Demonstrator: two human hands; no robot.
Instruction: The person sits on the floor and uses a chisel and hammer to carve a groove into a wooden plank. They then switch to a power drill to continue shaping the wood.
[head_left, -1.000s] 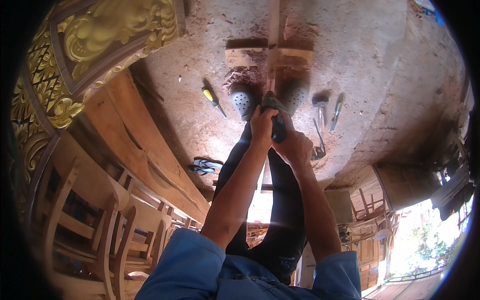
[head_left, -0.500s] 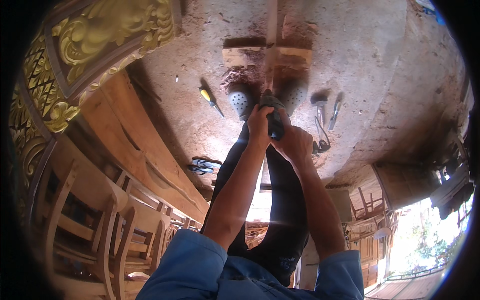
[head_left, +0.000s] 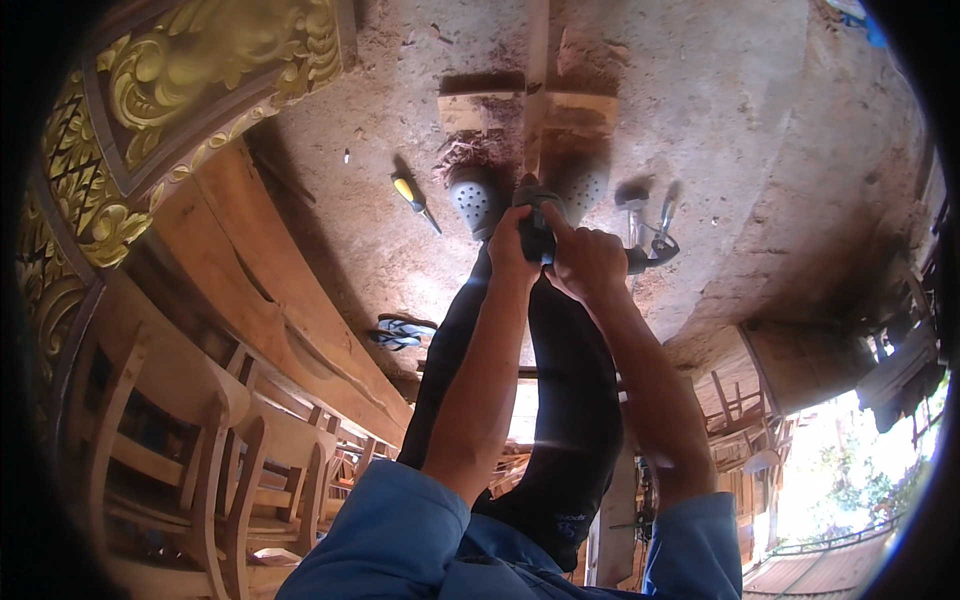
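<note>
Both hands are closed on a dark power drill held between my grey perforated shoes. My left hand wraps its body from the left, thumb on top; my right hand grips it from the right and behind, with a dark cord looping out beside it. The drill's front is against or just over a narrow wooden strip, which runs away from me across a short plank with reddish shavings around it; I cannot make out the tip.
A yellow-handled screwdriver lies left on the concrete; a chisel and another tool lie right. Flip-flops are by a long board. A gold carved panel and wooden chairs line the left side.
My hands and the drill have shifted slightly up and left in view. My right forearm has swung outward, and the cord now loops higher, across the chisel's lower end.
</note>
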